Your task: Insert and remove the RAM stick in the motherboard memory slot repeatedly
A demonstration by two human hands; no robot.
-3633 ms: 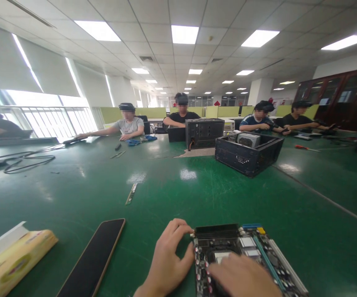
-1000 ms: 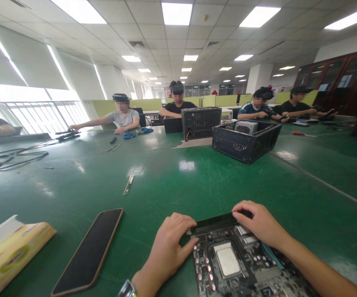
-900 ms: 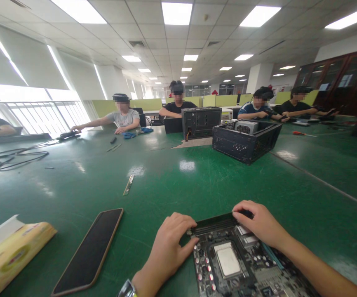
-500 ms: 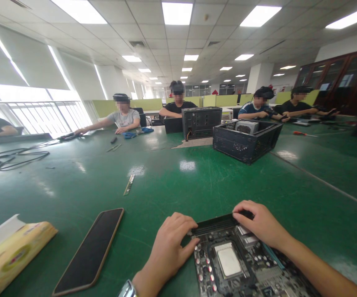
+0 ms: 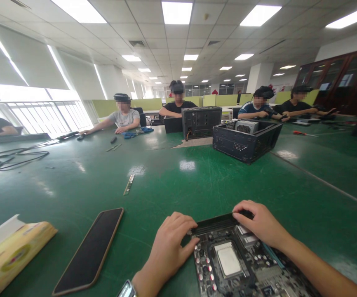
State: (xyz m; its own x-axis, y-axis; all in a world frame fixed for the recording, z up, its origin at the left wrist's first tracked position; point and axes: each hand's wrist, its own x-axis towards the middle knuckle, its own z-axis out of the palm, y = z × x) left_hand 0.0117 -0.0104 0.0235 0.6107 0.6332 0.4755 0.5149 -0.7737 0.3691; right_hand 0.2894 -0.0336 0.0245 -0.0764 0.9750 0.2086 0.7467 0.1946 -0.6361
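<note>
A computer motherboard (image 5: 243, 268) lies on the green table at the bottom middle, with a pale square chip (image 5: 228, 260) in its socket. A long black strip (image 5: 217, 223) runs along the board's far edge. My left hand (image 5: 169, 247) curls over the strip's left end, fingers bent and pressing down. My right hand (image 5: 257, 222) is bent over the strip's right end, fingertips on it. A watch shows at my left wrist.
A black phone (image 5: 90, 251) lies face down left of the board, and a yellow box (image 5: 10, 255) sits at the far left. A thin metal strip (image 5: 128, 184) lies mid-table. Open black computer cases (image 5: 246, 142) stand further back. Several people sit along the far side.
Since 3.6 s ago my right hand came off the middle of the board and went to the strip's right end. Over the last second both hands have stayed put.
</note>
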